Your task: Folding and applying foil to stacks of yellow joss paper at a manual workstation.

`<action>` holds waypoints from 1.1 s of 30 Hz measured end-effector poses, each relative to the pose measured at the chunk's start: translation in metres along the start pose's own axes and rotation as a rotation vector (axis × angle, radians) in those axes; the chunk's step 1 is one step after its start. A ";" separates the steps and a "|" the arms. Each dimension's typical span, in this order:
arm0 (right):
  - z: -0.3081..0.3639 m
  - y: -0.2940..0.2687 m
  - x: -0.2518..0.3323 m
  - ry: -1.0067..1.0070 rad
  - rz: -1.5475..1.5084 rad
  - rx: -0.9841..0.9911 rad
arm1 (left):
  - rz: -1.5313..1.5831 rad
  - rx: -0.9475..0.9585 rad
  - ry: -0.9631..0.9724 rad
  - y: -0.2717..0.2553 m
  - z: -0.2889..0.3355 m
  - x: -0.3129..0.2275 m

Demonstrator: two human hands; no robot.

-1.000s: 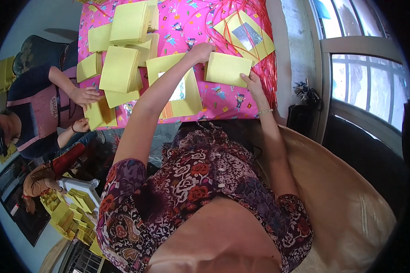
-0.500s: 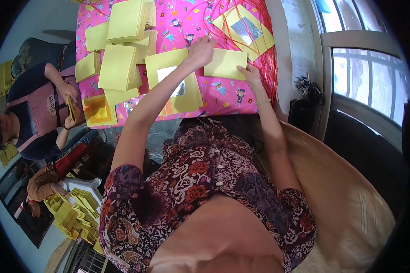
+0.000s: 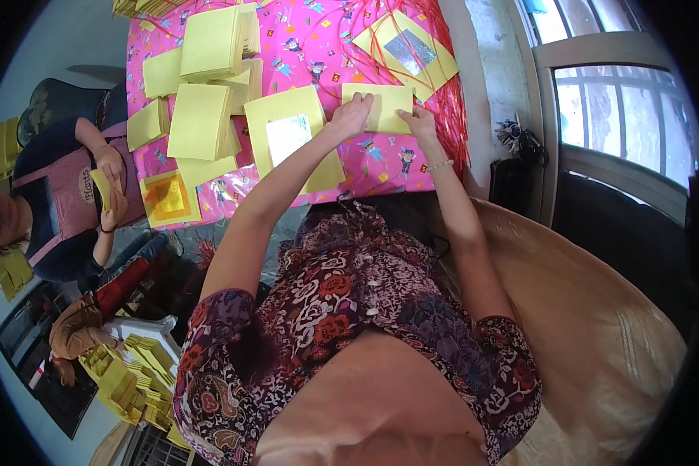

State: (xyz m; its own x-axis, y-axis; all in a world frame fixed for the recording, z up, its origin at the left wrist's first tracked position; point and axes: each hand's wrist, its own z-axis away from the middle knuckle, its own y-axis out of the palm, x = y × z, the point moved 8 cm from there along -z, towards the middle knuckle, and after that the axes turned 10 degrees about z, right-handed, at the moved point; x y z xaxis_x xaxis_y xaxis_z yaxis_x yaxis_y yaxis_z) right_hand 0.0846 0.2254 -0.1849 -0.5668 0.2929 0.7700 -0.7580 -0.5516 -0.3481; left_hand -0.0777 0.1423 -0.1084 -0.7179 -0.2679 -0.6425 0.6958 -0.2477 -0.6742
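Observation:
A folded yellow paper (image 3: 388, 105) lies on the pink patterned tablecloth (image 3: 287, 66) in front of me. At its left side, my left hand (image 3: 351, 116) presses on the paper with curled fingers. My right hand (image 3: 421, 123) grips the right edge, thumb on top. Just left of my left hand rests a stack of yellow paper sheets (image 3: 261, 116), its top one bearing a silver foil square (image 3: 289, 133). Beyond my right hand, another yellow sheet with a silver square (image 3: 410, 51) lies tilted under strands of red string (image 3: 448, 116).
Piles of folded yellow paper (image 3: 198, 120) stand on the table's left side. A yellow sheet with an orange-gold square (image 3: 168, 196) lies at the near left corner. A co-worker (image 3: 62, 194) at the left holds folded yellow paper. Wall and window (image 3: 613, 116) border the right.
My left hand has come down and nearer, from beyond the paper's far edge onto its left side. My right hand keeps its hold. The co-worker's hands shifted slightly.

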 end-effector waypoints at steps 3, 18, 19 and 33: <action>0.008 -0.004 0.009 -0.031 -0.009 -0.004 | 0.048 0.017 -0.042 0.005 -0.004 0.004; 0.037 0.017 0.055 -0.416 0.812 -0.147 | 0.119 0.032 -0.112 0.010 -0.010 0.016; 0.035 0.018 0.053 -0.394 0.816 -0.126 | 0.141 0.018 -0.115 0.011 -0.009 0.018; 0.028 0.006 0.062 -0.503 0.809 0.009 | 0.208 -0.125 -0.032 -0.024 0.031 -0.001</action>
State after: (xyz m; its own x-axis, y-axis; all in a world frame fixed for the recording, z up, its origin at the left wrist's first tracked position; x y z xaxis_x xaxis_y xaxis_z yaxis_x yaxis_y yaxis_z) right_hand 0.0536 0.2188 -0.1241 -0.7116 -0.5492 0.4381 -0.1933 -0.4465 -0.8737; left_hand -0.0930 0.1194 -0.0806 -0.5572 -0.3305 -0.7618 0.8191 -0.0679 -0.5697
